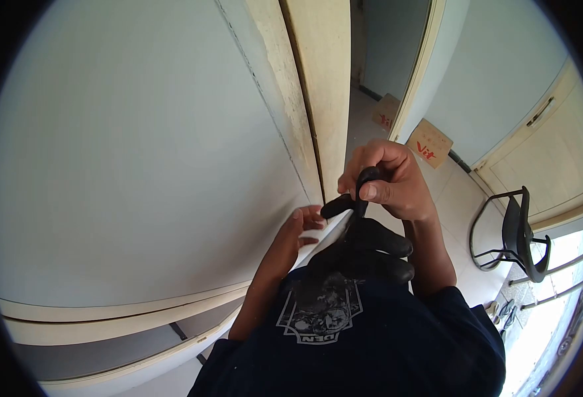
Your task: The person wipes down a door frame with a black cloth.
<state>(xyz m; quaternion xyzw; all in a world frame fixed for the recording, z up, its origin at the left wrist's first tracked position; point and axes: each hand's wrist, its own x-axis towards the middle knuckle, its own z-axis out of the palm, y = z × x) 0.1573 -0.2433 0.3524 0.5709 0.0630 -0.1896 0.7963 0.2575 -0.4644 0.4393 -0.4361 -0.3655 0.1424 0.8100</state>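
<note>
A black glove [371,248] hangs in front of the dark blue shirt [371,331], its fingers spread to the right and the left. My right hand [394,182] pinches one part of the glove between thumb and fingers, above the rest of it. To the left of the glove is my left hand [306,228], its fingers apart and nothing held in them. Its fingertips come near a glove finger that points left; whether they touch it is unclear.
A large pale panel [139,152] with a cream frame [328,86] stands at the left. Cardboard [430,142] lies on the tiled floor near a mirror. At the right are a black chair [516,231] and a cream door [543,152].
</note>
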